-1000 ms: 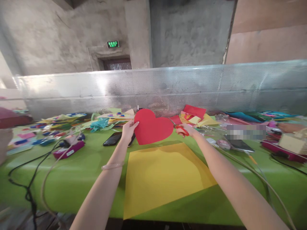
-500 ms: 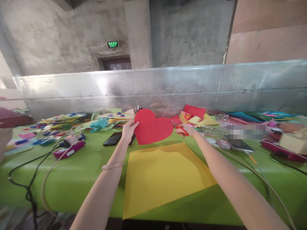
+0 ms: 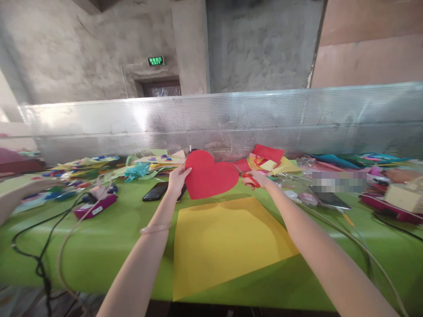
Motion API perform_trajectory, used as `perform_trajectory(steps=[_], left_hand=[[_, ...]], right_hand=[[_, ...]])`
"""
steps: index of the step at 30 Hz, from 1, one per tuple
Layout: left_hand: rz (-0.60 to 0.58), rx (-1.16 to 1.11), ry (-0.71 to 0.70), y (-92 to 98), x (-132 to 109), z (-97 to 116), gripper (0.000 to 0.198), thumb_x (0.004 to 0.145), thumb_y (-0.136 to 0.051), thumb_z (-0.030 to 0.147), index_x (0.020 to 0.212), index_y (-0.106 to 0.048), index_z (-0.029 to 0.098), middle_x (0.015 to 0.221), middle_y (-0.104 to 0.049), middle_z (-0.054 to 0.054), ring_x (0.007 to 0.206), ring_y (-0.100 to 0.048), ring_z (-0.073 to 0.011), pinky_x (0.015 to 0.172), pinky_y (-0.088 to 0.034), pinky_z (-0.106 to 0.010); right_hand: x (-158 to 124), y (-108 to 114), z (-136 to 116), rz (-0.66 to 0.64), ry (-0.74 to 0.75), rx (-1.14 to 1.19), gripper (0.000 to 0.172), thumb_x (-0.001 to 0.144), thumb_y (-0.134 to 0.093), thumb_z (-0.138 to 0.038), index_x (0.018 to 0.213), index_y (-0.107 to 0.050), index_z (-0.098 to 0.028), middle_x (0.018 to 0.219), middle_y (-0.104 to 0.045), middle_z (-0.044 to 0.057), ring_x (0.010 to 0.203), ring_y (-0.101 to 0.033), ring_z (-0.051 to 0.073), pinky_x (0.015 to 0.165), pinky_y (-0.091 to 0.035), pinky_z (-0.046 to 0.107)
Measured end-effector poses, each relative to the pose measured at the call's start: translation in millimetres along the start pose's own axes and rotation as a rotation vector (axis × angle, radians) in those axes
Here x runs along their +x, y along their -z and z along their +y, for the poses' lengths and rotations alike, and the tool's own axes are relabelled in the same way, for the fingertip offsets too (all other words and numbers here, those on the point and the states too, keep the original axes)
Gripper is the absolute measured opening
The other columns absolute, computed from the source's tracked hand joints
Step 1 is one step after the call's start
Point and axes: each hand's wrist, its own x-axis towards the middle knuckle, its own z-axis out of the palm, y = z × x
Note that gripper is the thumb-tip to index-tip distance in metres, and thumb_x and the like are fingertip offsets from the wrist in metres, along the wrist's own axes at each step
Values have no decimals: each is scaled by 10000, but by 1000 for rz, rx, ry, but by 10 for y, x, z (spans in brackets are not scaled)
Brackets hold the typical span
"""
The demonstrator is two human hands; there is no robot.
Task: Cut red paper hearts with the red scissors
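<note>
A red paper heart (image 3: 211, 176) is held up over the green table, its left edge pinched between the thumb and fingers of my left hand (image 3: 178, 178). My right hand (image 3: 256, 179) is closed on the red handles of a pair of scissors (image 3: 251, 180). The scissor blades point up and left to the heart's right edge; whether they touch it is too small to tell. Below the heart, a large yellow sheet (image 3: 228, 246) lies on the green table (image 3: 132, 255), its lower left corner at the front edge.
Dark phone (image 3: 155, 192) and pink power strip (image 3: 95, 208) with cables lie left. Red paper scraps (image 3: 269, 153) lie behind my right hand. Another phone (image 3: 330, 199) and a second power strip (image 3: 390, 209) are right. Another person's arm (image 3: 23, 191) reaches in from the left.
The other person's arm at the left has reached further in over the papers. The yellow sheet's lower left corner has shifted slightly right. My hands and the heart hardly differ.
</note>
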Motion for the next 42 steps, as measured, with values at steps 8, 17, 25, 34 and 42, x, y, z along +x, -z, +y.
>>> perform_trajectory(steps=[8,17,25,34,42], left_hand=[[-7,-7,-1,0,-10,4,342,516,-745,353,773,-666,140,773,-688,-56,707,-619,-186,728,-479,-336],[6,25,7,-5,-25,32,344,514,-746,362,767,-668,142,781,-694,-66,729,-626,-202,737,-483,-351],[5,37,8,7,-10,15,358,519,-742,372,783,-664,143,774,-693,-65,727,-631,-206,723,-484,-351],[22,57,-5,-4,-41,60,318,536,-725,367,766,-665,156,797,-696,-60,752,-627,-211,704,-486,-336],[30,64,-20,12,-31,45,327,531,-726,368,777,-674,158,792,-696,-57,743,-625,-212,703,-486,-337]], right_hand=[[1,2,6,18,-14,-18,178,619,-501,-250,476,-428,-172,414,-420,-42,375,-399,69,388,-374,192],[20,4,36,24,-27,-25,177,618,-511,-255,482,-435,-172,412,-430,-40,371,-395,67,383,-370,191],[10,8,26,27,-48,-28,179,617,-529,-254,483,-445,-171,407,-438,-44,366,-404,70,378,-365,196],[11,9,17,31,-75,-30,143,623,-529,-231,511,-471,-163,398,-446,-43,351,-405,66,365,-362,192],[-26,-10,-29,38,-91,-49,132,633,-511,-225,519,-477,-167,394,-452,-39,355,-416,73,365,-368,194]])
